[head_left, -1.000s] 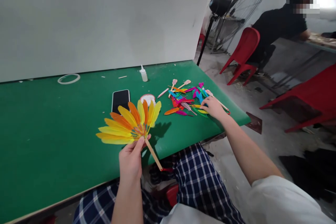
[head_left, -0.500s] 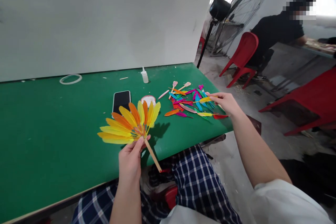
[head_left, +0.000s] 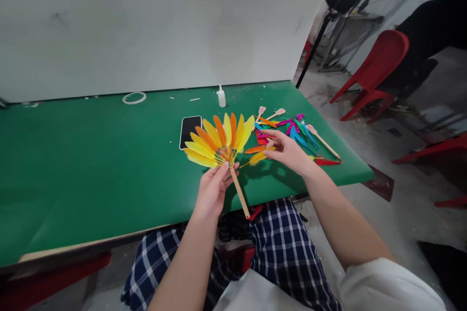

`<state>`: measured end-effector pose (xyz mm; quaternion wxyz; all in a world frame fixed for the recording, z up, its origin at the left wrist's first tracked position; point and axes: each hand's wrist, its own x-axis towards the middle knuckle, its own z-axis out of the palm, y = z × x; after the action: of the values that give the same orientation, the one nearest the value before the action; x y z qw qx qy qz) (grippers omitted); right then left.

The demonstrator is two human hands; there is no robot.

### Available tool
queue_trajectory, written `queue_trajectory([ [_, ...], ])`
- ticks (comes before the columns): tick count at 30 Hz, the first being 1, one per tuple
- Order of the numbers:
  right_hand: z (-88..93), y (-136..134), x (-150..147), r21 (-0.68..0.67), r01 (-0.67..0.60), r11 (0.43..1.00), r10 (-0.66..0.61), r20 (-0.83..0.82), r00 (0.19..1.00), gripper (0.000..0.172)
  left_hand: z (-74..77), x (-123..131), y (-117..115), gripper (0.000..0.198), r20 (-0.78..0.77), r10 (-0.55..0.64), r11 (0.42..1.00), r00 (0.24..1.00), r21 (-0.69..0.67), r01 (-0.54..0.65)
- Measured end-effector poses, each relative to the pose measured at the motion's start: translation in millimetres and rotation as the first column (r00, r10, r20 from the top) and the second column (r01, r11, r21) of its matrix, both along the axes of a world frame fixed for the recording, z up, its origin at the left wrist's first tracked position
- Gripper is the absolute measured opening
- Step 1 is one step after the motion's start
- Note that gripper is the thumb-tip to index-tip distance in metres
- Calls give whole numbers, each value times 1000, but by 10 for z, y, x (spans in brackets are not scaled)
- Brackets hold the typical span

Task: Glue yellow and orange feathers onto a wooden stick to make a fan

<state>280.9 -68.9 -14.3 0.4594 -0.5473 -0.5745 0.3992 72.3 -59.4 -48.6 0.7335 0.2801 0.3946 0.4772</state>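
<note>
My left hand (head_left: 215, 185) grips a feather fan (head_left: 221, 142) where its wooden handle meets the spread of yellow and orange feathers. The handle slants down to the right and has a red piece at its lower end. Between the fingertips of my right hand (head_left: 286, 151) is a single yellow-orange feather (head_left: 257, 157), its bare quill pointing left toward the fan. Fan and loose feather are apart. Beneath and behind my right hand lies a pile of coloured feathers (head_left: 299, 137), partly hidden by the hand.
On the green table (head_left: 109, 165) lie a phone (head_left: 187, 132) partly behind the fan, a white ring (head_left: 134, 98) and a small glue-like bottle (head_left: 221, 97). Pink-topped wooden sticks (head_left: 323, 140) are by the feathers. A pale board stands behind; a red chair (head_left: 383, 65) and a seated person are at right.
My right hand has come left from over the pile toward the fan, carrying the yellow-orange feather. My left hand still grips the fan. The camera view has turned left.
</note>
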Motion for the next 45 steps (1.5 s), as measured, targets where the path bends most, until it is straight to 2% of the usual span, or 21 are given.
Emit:
queue_trajectory([
  [5,-90,76,-119,-46,-48,998,46,-51,998,56,-105,-86,-20,21,11,-114,993,993,-29,114],
  [10,-107,100,-163,-74,-67,995,55,-156,986,50,-155,-47,-35,19,-41,-77,997,996,21,78],
  [14,-248,24,-335,-63,55,997,-71,-296,953,47,-186,-12,-47,22,-48,-48,999,998,11,49],
  [17,-428,-76,-558,-106,60,993,-96,-374,922,32,-200,-5,-54,23,-44,-36,999,998,0,36],
  [19,-532,-129,-696,-151,120,981,-168,-358,918,23,-207,-4,-62,24,-44,-40,999,998,0,40],
  [22,-609,-159,-810,-177,234,956,-285,-371,884,18,-221,-1,-76,25,-44,-40,999,998,1,40],
  [27,-581,-147,-751,-162,269,949,-312,-379,871,17,-238,17,-102,25,-57,10,1000,998,-4,-10],
  [30,-548,-154,-690,-176,417,892,-449,-462,765,20,-231,27,-122,25,-78,22,1000,997,-2,-22],
  [32,-535,-166,-686,-229,402,886,-460,-536,708,22,-224,30,-131,26,-99,12,1000,995,-4,-13],
  [37,-523,-187,-790,-281,260,924,-379,-581,720,23,-221,20,-145,27,-140,-6,1000,990,5,7],
  [45,-529,-179,-887,-241,293,925,-378,-528,761,21,-246,18,-152,32,-180,4,999,984,45,4],
])
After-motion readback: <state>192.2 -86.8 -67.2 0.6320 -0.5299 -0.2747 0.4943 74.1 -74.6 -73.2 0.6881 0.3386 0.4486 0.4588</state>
